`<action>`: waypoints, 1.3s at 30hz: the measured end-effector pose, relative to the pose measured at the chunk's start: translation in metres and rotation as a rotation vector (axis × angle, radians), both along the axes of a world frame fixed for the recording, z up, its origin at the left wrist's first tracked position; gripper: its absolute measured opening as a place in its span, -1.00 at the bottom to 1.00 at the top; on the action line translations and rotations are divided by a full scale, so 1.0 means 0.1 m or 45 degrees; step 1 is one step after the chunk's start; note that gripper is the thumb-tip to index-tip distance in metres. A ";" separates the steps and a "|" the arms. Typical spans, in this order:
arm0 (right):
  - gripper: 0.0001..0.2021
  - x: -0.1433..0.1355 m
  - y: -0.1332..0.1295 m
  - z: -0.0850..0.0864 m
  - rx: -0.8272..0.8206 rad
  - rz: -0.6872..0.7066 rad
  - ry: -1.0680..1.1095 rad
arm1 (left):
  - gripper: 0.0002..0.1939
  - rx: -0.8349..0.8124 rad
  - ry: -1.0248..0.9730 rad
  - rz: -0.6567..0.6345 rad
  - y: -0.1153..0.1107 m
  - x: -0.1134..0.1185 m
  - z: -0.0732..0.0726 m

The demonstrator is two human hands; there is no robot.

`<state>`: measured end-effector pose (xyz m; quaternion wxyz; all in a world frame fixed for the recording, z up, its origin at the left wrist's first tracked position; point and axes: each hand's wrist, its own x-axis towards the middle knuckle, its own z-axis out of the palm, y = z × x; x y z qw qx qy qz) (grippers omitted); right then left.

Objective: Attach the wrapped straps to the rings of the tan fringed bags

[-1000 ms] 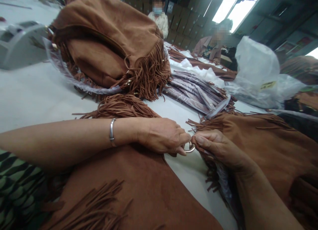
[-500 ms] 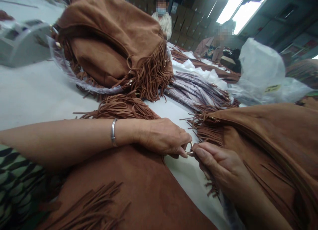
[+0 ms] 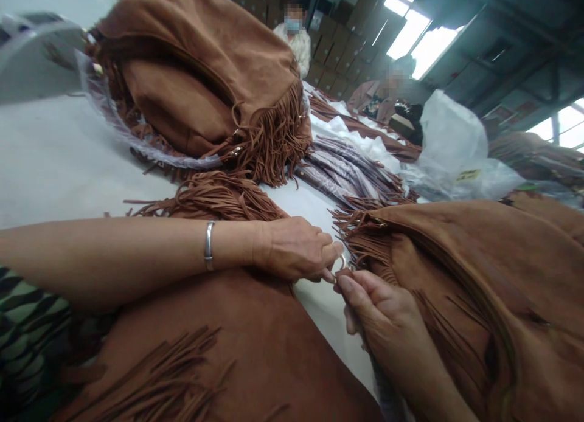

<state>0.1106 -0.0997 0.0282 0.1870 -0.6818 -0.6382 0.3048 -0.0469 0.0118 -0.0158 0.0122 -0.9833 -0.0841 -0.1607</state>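
Left hand (image 3: 294, 249): fingers narrowed on metal ring (image 3: 344, 261), above table (image 3: 322, 309) between both hands; right hand (image 3: 381, 309): fingers pinching brown strap tab (image 3: 344, 272) at the ring; advised: hold ring steady, keep tab flat, untwisted

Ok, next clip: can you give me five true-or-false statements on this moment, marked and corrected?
1. The left hand touches a metal ring. True.
2. The bracelet is on the right wrist. False: the bracelet is on the left wrist.
3. The right hand pinches a brown strip by the ring. True.
4. The clear plastic bag lies between the two hands. False: the clear plastic bag is farther back, towards the right of the picture.
5. The large bag at upper left has blue fringe. False: its fringe is brown.
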 end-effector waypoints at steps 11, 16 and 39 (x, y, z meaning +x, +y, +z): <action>-0.64 0.08 -0.02 -0.02 -0.066 -0.013 0.230 | -0.62 -0.185 -0.035 -0.016 -0.04 -0.06 0.15; -0.62 0.14 0.19 0.22 -0.106 0.025 0.324 | -0.67 -0.087 -0.095 0.119 -0.01 -0.05 0.18; -0.62 -0.04 0.47 0.07 0.194 -0.049 0.207 | -0.67 -0.135 -0.080 0.464 0.02 -0.02 0.15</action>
